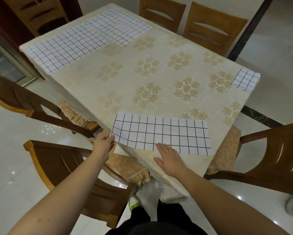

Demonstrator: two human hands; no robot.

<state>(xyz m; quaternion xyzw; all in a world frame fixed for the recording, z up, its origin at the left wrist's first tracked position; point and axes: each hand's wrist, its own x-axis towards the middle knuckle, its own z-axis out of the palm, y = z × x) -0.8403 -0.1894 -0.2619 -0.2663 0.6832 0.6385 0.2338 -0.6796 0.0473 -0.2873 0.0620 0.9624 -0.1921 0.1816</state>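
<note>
The left corner of the near checked cloth (161, 134) is pinched by the left hand (103, 145) at the table edge. Its near hem is pressed flat by the right hand (169, 159), fingers straight. The cloth is spread on the floral tablecloth (150, 73).

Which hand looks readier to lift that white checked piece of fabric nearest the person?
Left. The left hand pinches the left corner of the white rectangular fabric piece with black grid lines. The right hand lies flat, fingers straight, fingertips on its near edge, so it probably only presses.
</note>
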